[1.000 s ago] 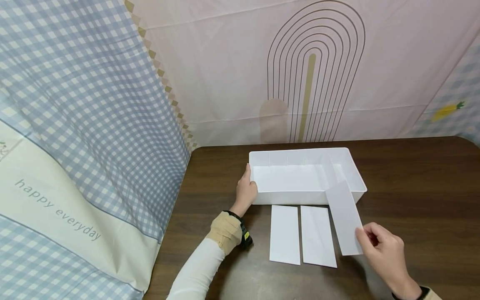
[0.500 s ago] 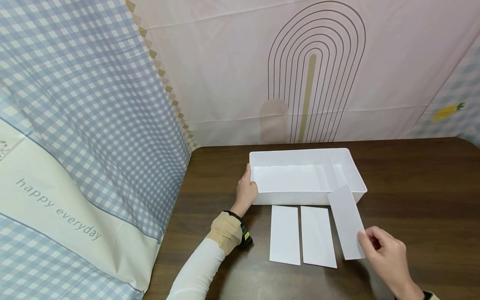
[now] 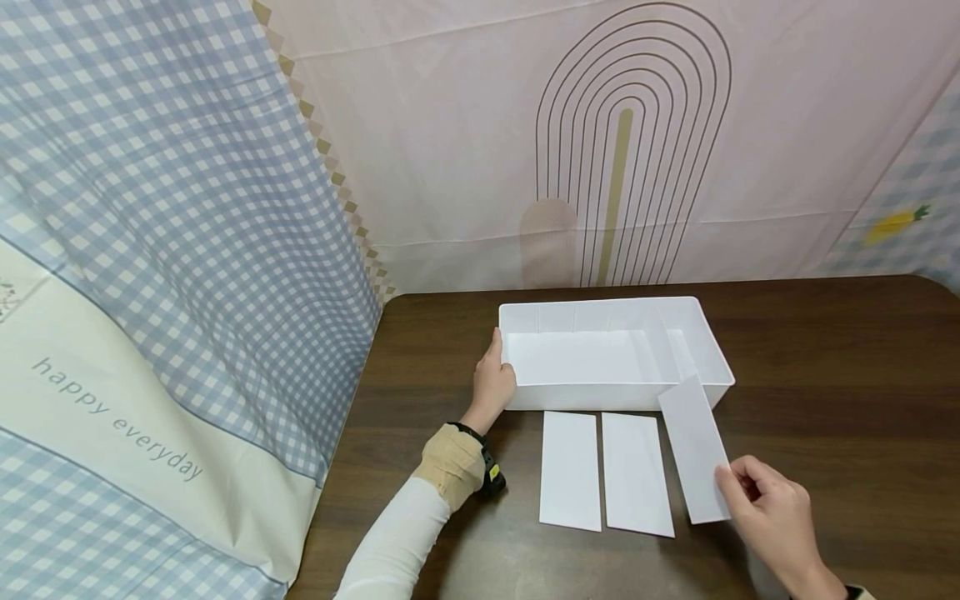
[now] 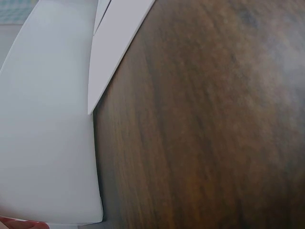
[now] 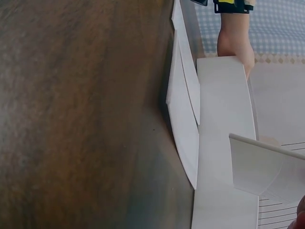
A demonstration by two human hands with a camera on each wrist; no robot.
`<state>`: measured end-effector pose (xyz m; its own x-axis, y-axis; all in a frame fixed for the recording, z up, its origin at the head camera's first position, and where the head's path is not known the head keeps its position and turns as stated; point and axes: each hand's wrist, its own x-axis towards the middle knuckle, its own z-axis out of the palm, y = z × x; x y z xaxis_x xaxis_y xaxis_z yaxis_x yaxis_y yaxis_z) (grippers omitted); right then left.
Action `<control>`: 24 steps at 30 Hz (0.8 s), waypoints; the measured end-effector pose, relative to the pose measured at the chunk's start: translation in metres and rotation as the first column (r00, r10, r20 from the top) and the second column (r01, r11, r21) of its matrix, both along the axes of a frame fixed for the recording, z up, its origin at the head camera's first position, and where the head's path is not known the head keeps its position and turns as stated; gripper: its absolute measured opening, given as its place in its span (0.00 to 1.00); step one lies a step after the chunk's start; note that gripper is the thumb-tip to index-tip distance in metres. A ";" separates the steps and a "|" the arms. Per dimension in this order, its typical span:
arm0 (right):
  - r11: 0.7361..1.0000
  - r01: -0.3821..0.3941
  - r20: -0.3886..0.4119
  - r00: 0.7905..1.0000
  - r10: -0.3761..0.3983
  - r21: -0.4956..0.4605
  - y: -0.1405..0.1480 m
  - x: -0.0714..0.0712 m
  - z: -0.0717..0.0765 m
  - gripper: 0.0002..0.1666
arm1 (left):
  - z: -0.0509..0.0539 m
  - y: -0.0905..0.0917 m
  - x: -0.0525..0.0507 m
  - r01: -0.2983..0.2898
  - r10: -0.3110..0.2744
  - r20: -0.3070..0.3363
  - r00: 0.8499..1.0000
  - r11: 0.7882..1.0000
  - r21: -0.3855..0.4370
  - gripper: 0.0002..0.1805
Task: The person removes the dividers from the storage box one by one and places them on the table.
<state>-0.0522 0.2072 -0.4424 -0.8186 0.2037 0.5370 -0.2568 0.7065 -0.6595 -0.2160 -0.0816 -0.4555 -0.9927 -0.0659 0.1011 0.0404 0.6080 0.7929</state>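
Observation:
A shallow white rectangular storage box (image 3: 585, 396) stands near the back of the table. My left hand (image 3: 492, 385) holds its left end, index finger along the end wall and thumb at the front corner. A white divider (image 3: 662, 346) stands across the box toward its right end. My right hand (image 3: 772, 512) pinches another flat white divider (image 3: 693, 450) by its right edge, tilted, its far end overlapping the box's front wall in the head view. In the right wrist view this held divider (image 5: 262, 164) stands in front of the box, with fingertips (image 5: 300, 219) at the corner.
Two more white dividers, a left one (image 3: 570, 471) and a right one (image 3: 637, 473), lie side by side before the box on the dark wooden table (image 3: 840, 375). A printed cloth (image 3: 450, 150) hangs behind, and a checked cloth (image 3: 187, 208) hangs at the left.
My right hand has drawn the held divider slightly toward me and to the right, away from the box's interior. The left hand and the box stay put.

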 end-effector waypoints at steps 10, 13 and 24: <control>1.000 0.027 0.056 0.998 -0.028 0.012 0.002 0.000 -0.005 0.16 | 0.001 0.000 0.001 -0.003 0.003 0.006 1.000 1.000 0.006 0.35; 0.999 0.029 0.068 0.997 -0.030 0.015 0.002 0.000 -0.007 0.16 | 0.001 0.000 0.001 -0.005 0.005 0.008 1.000 1.000 0.008 0.35; 0.999 0.037 0.112 0.993 -0.041 0.034 0.004 0.000 -0.012 0.15 | 0.002 0.001 0.001 -0.006 0.006 0.010 1.000 1.000 -0.001 0.34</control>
